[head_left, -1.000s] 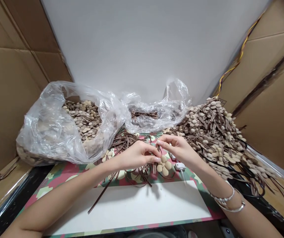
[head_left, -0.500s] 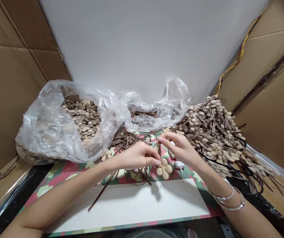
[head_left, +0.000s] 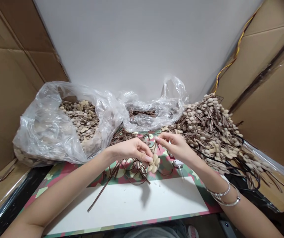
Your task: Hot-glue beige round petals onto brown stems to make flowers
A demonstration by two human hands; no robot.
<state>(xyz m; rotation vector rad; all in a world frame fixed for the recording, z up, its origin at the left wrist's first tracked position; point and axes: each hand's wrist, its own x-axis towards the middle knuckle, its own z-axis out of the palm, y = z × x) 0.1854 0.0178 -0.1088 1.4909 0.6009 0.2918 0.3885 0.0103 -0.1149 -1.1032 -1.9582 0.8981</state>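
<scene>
My left hand (head_left: pixel 135 150) pinches a beige padded fabric flower (head_left: pixel 154 164) by its edge, above the back of a white board (head_left: pixel 132 201). A brown striped ribbon (head_left: pixel 155 145) rises from near the flower to my right hand (head_left: pixel 175 143), whose thumb and forefinger are closed on its upper end. Whether the ribbon is attached to the flower is hidden. Just below my right hand lies a small white device with a metal tip (head_left: pixel 178 163), likely a glue gun. Loose striped ribbons (head_left: pixel 123 137) lie tangled behind and beneath my left hand.
A clear plastic bag (head_left: pixel 53 129) of beige flowers stands at the left. Another plastic bag (head_left: pixel 154 115) holds ribbons at the back. To the right rises a heap of flowers with ribbons (head_left: pixel 211 129), beside a black cable (head_left: pixel 246 190). Cardboard walls (head_left: pixel 268 66) flank the table.
The flower has moved slightly left and tilted more edge-on in my left hand. My right hand has shifted slightly left with the ribbon end.
</scene>
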